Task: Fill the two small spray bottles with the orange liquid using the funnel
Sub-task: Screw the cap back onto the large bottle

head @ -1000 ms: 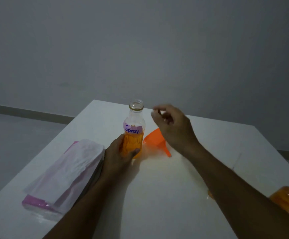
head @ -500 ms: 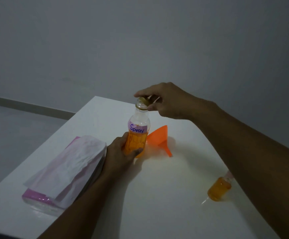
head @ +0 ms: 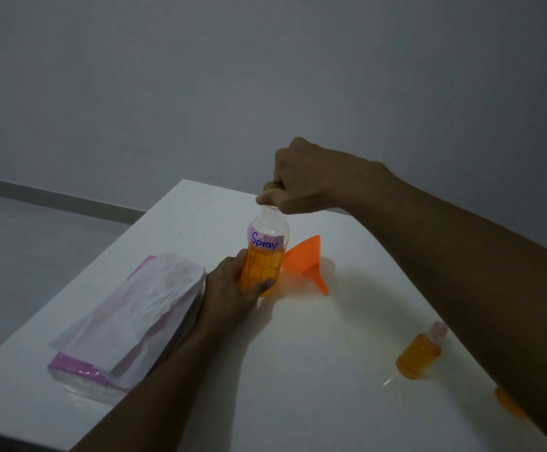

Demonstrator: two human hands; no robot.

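Note:
A clear bottle [head: 263, 256] labelled "Spray", about half full of orange liquid, stands upright on the white table [head: 314, 370]. My left hand [head: 229, 290] grips its lower part. My right hand [head: 301, 184] is closed over the gold cap [head: 270, 186] on the bottle's neck. An orange funnel [head: 304, 261] lies on its side just right of the bottle. One small spray bottle [head: 419, 353] with orange liquid stands near the right, partly behind my right forearm. A second orange shape [head: 508, 406] peeks out below my forearm, mostly hidden.
A pack of tissues in pink and white wrapping [head: 128, 321] lies at the table's left, touching my left wrist. The table's left edge and far corner are close by. A grey wall and floor lie beyond.
My right hand rose from beside the funnel to the bottle's mouth and set the cap on the open neck. It now grips the cap more fully. My left hand kept its hold.

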